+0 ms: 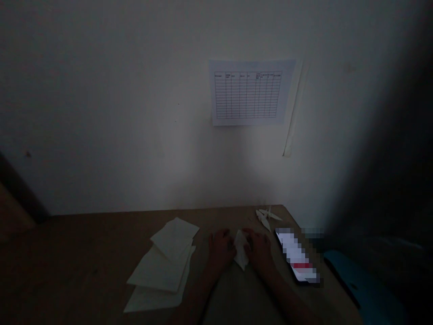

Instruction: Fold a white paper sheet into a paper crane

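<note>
- Currently, folded paper (pixel 241 256) btwn both hands at the tabletop (pixel 98 266).
- L hand (pixel 221 246) at its 9 o'clock edge, too dark to tell if gripping; R hand (pixel 260 247) pinching its 3 o'clock edge.
- From it: loose sheets (pixel 158 269) 9 o'clock, origami pcs (pixel 263 220) approx 1, smartphone (pixel 297 256) 3.

Text unreadable, tiny headings (pixel 248 76) on wall sheet (pixel 248 97), phone screen (pixel 293 253) pixelated

gridded sheet (pixel 251 93) on wall (pixel 128 108)
</note>
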`<act>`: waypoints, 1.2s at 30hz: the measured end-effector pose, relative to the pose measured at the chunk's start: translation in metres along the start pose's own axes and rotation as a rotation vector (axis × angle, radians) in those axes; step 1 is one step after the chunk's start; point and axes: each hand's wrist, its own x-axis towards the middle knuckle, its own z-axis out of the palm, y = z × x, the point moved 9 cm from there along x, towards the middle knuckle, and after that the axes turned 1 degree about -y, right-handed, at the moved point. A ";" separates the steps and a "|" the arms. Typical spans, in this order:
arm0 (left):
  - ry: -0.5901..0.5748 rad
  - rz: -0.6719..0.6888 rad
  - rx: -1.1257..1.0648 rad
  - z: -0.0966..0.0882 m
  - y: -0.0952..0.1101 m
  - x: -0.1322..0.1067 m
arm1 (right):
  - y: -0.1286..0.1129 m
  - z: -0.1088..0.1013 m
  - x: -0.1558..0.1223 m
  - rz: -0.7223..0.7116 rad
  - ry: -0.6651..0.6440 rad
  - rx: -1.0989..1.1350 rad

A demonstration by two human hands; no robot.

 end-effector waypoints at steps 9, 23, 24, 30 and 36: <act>-0.003 -0.020 0.034 0.002 0.002 -0.003 | -0.002 -0.002 -0.002 0.034 -0.015 -0.003; 0.018 -0.013 0.017 -0.001 0.003 -0.004 | 0.003 0.004 0.000 -0.002 -0.018 0.009; 0.020 -0.018 0.011 -0.001 0.003 -0.004 | 0.003 0.003 0.000 -0.003 -0.020 0.009; 0.004 -0.028 0.017 0.000 0.002 -0.003 | -0.002 0.000 -0.002 0.016 -0.038 -0.015; -0.006 -0.012 0.024 0.000 0.004 -0.003 | 0.000 0.004 -0.003 0.002 -0.040 -0.001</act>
